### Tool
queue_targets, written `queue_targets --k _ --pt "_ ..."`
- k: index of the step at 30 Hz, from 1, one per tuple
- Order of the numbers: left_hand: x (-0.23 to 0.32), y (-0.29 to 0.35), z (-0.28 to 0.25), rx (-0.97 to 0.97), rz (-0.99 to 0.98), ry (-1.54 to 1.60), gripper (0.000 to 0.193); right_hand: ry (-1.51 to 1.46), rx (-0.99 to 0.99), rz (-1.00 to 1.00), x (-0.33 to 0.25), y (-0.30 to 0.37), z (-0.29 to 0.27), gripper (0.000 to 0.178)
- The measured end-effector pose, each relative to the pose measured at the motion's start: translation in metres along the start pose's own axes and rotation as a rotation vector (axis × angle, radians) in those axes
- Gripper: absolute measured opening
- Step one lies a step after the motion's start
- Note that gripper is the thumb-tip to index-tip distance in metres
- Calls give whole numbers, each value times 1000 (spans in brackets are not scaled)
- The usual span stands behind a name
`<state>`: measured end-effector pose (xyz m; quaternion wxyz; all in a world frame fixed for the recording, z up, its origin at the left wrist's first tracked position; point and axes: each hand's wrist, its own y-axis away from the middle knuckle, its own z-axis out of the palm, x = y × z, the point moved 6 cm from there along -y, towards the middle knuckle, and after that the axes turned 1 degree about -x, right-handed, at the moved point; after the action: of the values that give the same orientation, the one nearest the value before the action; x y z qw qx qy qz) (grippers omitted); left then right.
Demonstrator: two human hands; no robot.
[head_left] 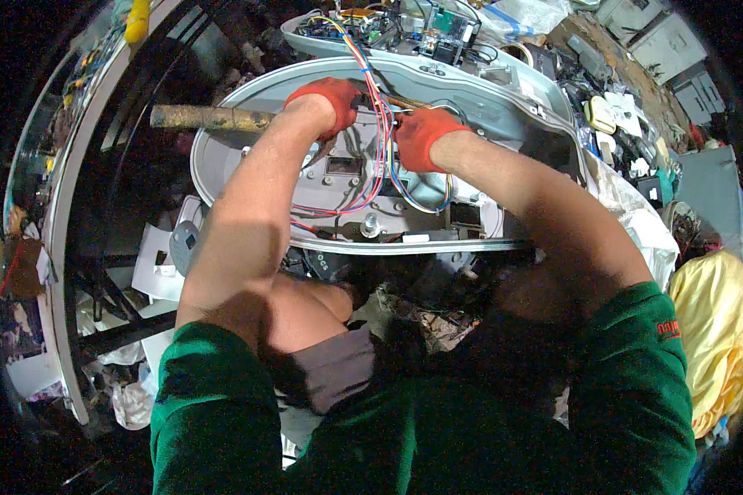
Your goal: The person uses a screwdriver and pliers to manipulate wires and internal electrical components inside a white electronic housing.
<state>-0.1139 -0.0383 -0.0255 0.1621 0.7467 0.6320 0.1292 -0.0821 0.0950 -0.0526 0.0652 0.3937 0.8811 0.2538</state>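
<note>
Both my hands wear red gloves and work inside a grey oval appliance panel [223,177]. My left hand [328,97] is closed around a wooden-handled tool [210,117] whose handle sticks out to the left. My right hand [423,134] grips a bundle of coloured wires [378,99] that runs from the panel up to a circuit board [437,29]. The tool's working end lies hidden between the two gloves. More red and blue wires loop across the panel below my hands.
A curved grey frame [62,206] runs down the left side. White plastic pieces [153,272] lie below the panel. Scrap parts and electronic pieces [627,124] pile up at the right, beside a yellow sack [714,330]. My bare knee [305,309] sits under the panel.
</note>
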Motion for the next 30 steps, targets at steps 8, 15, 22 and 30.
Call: queue_targets --k 8,15,22,30 --pt "30 -2 6 -143 90 -95 38 107 16 -113 46 15 39 38" --pt "40 -1 17 -133 75 -171 40 -302 209 -57 66 36 38 53" --pt "41 -5 19 -154 40 -122 42 -234 214 -92 55 30 38 55" --pt "21 -14 27 -184 87 -138 42 -228 396 -179 53 16 42 26"
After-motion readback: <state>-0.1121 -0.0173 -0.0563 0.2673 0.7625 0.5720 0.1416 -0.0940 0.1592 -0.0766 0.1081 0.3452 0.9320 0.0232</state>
